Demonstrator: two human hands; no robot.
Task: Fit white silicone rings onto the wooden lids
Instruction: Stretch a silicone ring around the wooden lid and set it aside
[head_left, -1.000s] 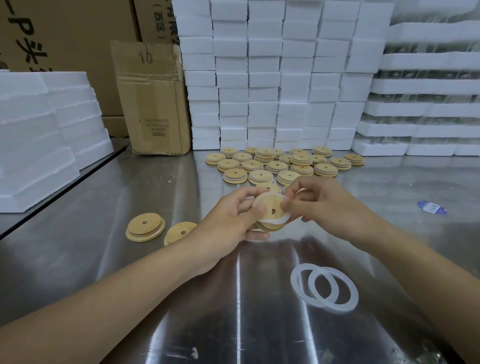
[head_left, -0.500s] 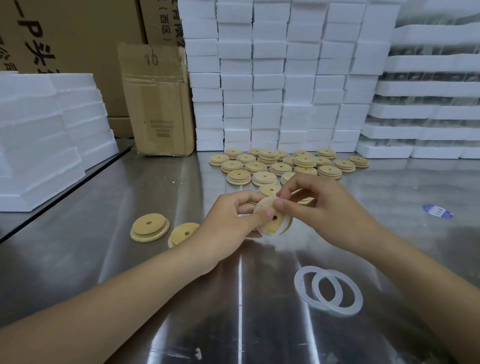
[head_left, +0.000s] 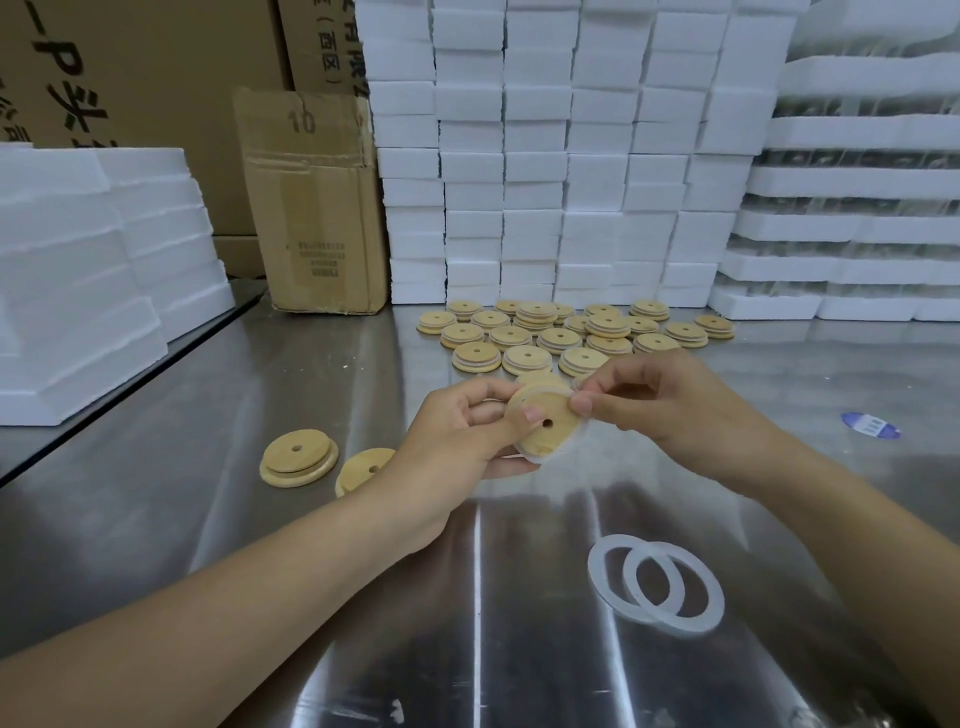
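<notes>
Above the steel table, my left hand (head_left: 465, 428) holds a round wooden lid (head_left: 550, 428) with a small hole, thumb pressed on its face. A white silicone ring (head_left: 576, 444) shows around the lid's lower right rim. My right hand (head_left: 670, 402) pinches that ring at the lid's upper right edge. Two loose white rings (head_left: 657, 584) lie overlapped on the table at the near right. Two bare lids (head_left: 298, 460) lie to the left, one partly hidden by my left wrist. Several lids (head_left: 561, 332) are laid out behind my hands.
White foam blocks (head_left: 545, 156) are stacked against the back, with more foam slabs (head_left: 78, 270) at the left. A cardboard box (head_left: 317, 202) stands at the back left. A blue and white sticker (head_left: 870, 425) lies on the steel table (head_left: 208, 415) at the right.
The lid has tilted in my left hand and the ring now sits further around its rim. My right hand's fingers have shifted to the lid's upper right edge.
</notes>
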